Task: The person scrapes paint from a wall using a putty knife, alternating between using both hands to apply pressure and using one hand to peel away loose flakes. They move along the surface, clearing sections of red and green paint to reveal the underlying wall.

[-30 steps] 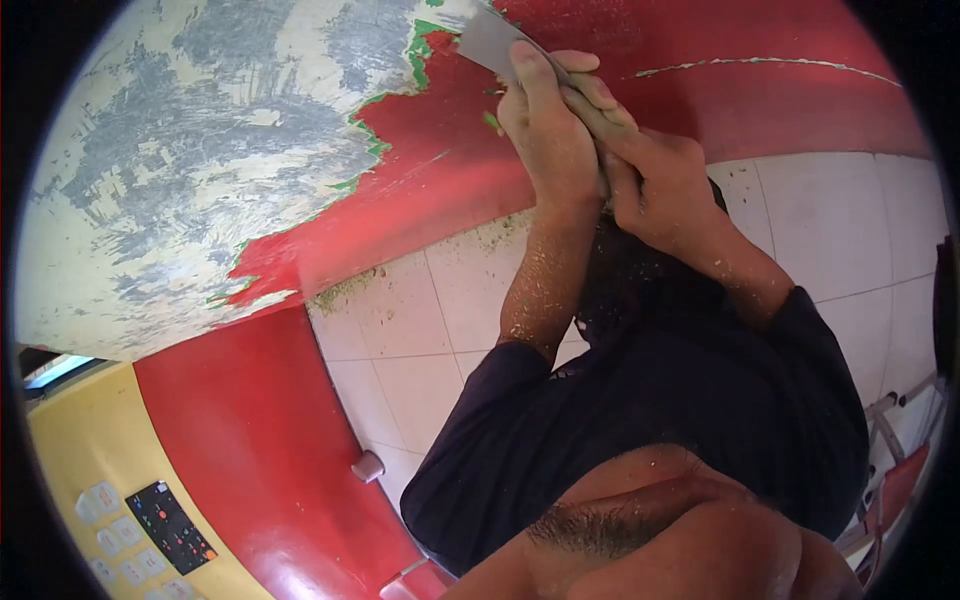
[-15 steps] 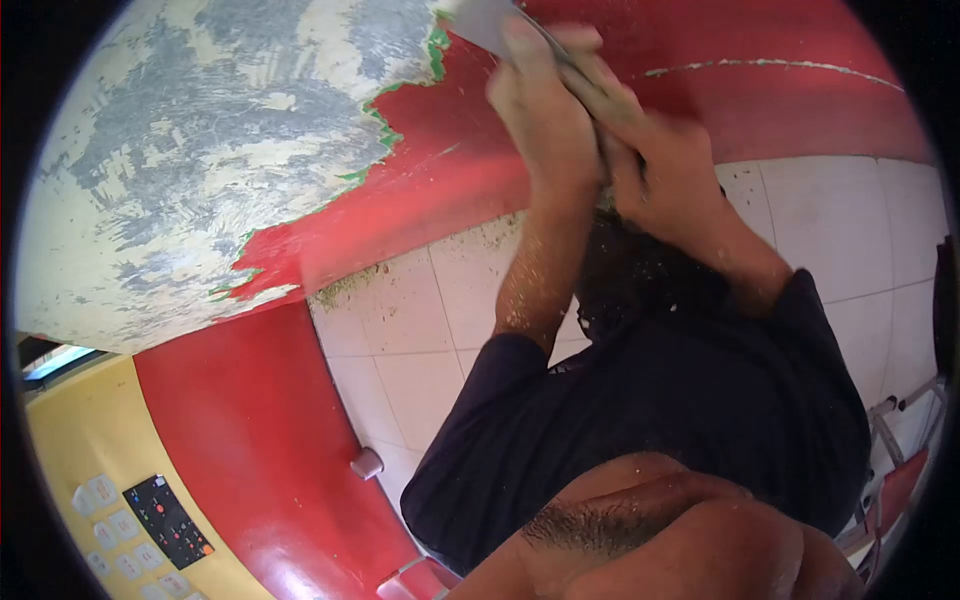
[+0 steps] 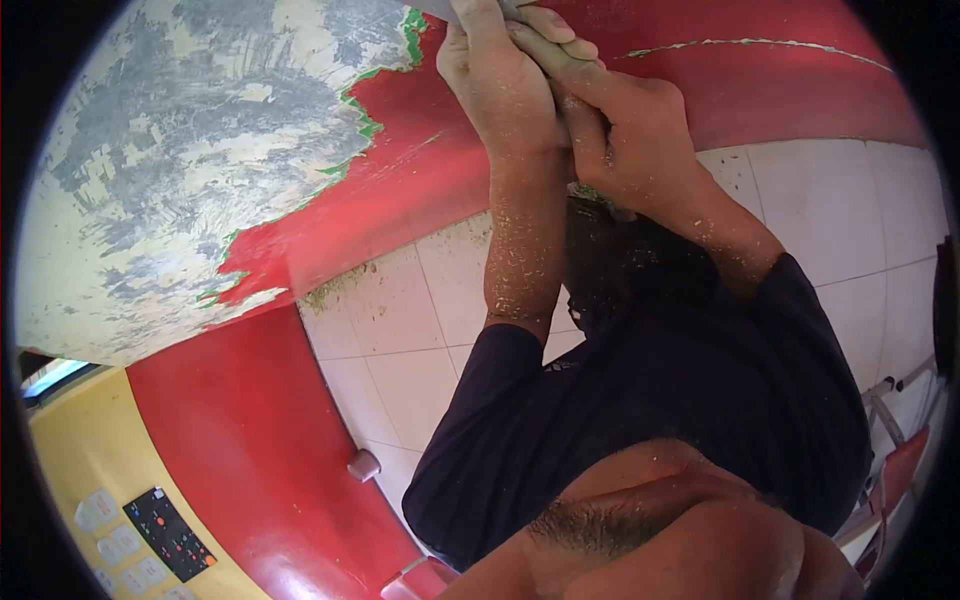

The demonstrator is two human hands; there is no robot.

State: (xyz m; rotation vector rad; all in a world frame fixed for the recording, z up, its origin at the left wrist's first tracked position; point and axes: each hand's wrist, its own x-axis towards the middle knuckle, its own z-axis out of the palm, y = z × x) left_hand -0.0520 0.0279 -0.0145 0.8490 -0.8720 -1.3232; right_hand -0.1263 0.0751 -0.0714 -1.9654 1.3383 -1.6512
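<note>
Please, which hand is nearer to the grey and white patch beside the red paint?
The left. The left hand is just right of the patch in the picture, across a strip of red paint; the right hand is farther right.

The wall [image 3: 200,180] is in front and to the left. A side wall [image 3: 250,430] meets it at the near left, with papers [image 3: 120,543] beside a poster [image 3: 170,533] on it. Bits [image 3: 340,285] lie on the floor [image 3: 400,310] near the corner. A chair [image 3: 900,475] is at the near right.
</note>
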